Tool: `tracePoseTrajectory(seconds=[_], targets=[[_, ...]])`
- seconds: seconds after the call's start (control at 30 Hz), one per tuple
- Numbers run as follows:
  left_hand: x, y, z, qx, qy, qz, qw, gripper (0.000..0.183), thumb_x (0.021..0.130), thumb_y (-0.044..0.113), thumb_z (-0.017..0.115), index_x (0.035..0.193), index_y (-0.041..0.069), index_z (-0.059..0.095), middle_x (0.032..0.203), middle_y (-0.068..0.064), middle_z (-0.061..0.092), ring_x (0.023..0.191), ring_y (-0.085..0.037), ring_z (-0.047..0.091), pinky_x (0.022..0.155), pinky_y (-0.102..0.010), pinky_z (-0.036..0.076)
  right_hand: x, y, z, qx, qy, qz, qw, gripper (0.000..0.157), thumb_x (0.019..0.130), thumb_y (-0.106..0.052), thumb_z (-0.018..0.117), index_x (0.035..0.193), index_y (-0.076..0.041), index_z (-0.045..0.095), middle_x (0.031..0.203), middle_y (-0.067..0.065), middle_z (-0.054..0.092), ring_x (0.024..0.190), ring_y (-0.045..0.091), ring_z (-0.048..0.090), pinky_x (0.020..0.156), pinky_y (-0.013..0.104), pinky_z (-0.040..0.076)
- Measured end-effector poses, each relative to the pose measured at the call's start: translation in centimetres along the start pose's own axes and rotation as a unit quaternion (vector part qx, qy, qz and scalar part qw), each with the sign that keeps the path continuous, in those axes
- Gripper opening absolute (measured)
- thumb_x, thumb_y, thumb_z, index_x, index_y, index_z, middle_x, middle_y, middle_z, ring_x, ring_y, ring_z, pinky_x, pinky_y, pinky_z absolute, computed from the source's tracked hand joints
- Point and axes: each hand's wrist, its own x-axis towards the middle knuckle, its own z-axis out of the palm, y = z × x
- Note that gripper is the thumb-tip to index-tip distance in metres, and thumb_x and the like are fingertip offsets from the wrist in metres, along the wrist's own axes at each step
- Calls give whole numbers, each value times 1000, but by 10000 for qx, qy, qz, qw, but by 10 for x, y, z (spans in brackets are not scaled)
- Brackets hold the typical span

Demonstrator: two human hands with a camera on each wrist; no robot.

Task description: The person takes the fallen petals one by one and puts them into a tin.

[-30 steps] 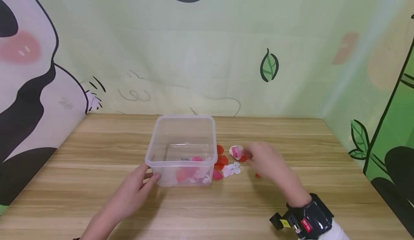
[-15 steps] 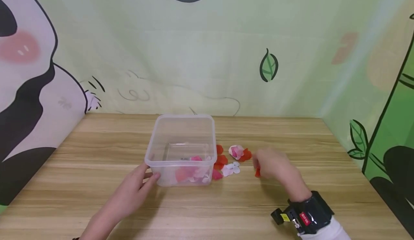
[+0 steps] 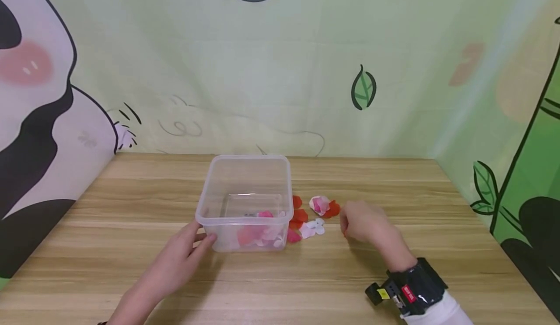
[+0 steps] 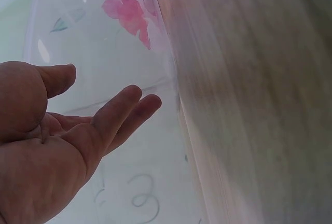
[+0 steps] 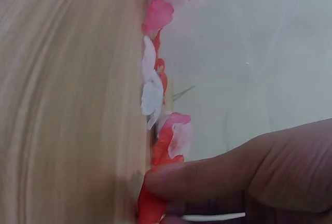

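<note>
A clear plastic box (image 3: 245, 222) stands on the table, with pink and white fabric petals (image 3: 258, 236) in its near right part. My left hand (image 3: 179, 257) rests at the box's near left corner, thumb and fingers loosely extended; the left wrist view shows its palm beside the box wall. Right of the box, my right hand (image 3: 365, 223) is down at the table. It pinches a red petal (image 5: 150, 200), its thumb visible against it in the right wrist view. Nearby lie a pink-and-white petal (image 3: 320, 205), another red petal (image 3: 334, 209) and white petals (image 3: 312, 228).
Against the box's right side lie more red petals (image 3: 299, 216) and a deep pink one (image 3: 293, 236). The wood-grain table (image 3: 280, 286) extends to a printed cloth backdrop (image 3: 280, 81) at the back and sides. A black camera (image 3: 415, 286) is strapped on my right wrist.
My right hand has moved from the pink-and-white petal slightly right and towards me, onto a lone red petal, and now grips it. My left hand and the box stay put.
</note>
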Motion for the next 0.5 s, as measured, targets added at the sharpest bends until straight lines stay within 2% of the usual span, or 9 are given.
tracePoseTrajectory(seconds=[0.27,0.4,0.5], targets=[[1,-1,-1,100,-96,-12,9999,48,103,10,53,148,12,37,138,-13,48,115,-38,58,85,-30,54,1,-13,-8,767,283,33,9966,12,86,-8,73,78,-16,67,72,-4,56,67,16,52,56,24,41],[1,-1,-1,44,-87,7,10000,46,103,10,54,146,12,39,136,-13,49,115,-38,58,84,-31,54,2,-19,-11,1061,801,-337,9906,6,87,-11,75,85,-15,71,74,-8,59,69,13,54,59,23,45],[1,-1,0,26,-79,30,10000,45,103,10,54,145,12,40,135,-13,50,115,-38,58,84,-31,54,0,-26,-14,1554,1249,-609,9780,5,87,-11,77,90,-14,74,76,-10,61,69,12,57,58,21,48]])
